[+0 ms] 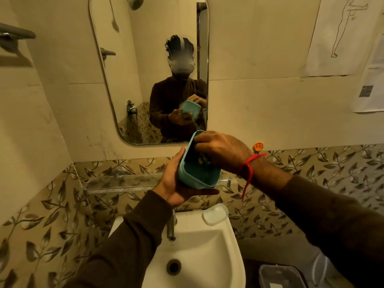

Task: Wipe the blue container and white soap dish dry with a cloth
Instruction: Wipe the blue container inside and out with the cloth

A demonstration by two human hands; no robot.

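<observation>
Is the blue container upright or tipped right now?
Tipped. The blue container leans with its opening turned toward the camera, cradled from below by the left hand while the right hand reaches inside.

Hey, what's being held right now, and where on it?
The left hand cradles the blue container under its base and side; the right hand reaches inside it. A cloth isn't clearly visible.

The container [197, 171] is held above the sink [199, 252], tilted, between the hands: the left hand [176, 183] under and to its left, the right hand [220, 150] reaching into it from the right. The soap dish [215, 214] sits on the sink's back right corner, right of the tap [172, 227]. The mirror [149, 69] hangs on the wall behind.
</observation>
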